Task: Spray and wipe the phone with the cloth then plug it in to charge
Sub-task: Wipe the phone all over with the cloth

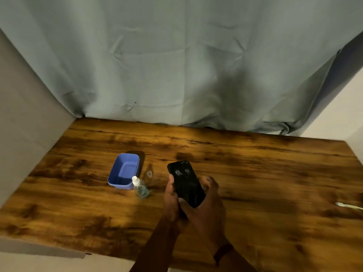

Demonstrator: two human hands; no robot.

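**Phone held in both hands above the tabletop**

I see the wooden tabletop under a grey curtain. At ten o'clock from the phone sits a blue tub, a spray bottle touching it. My left hand and right hand both clasp the smeared phone.

Left hand and right hand together, fingers curled.
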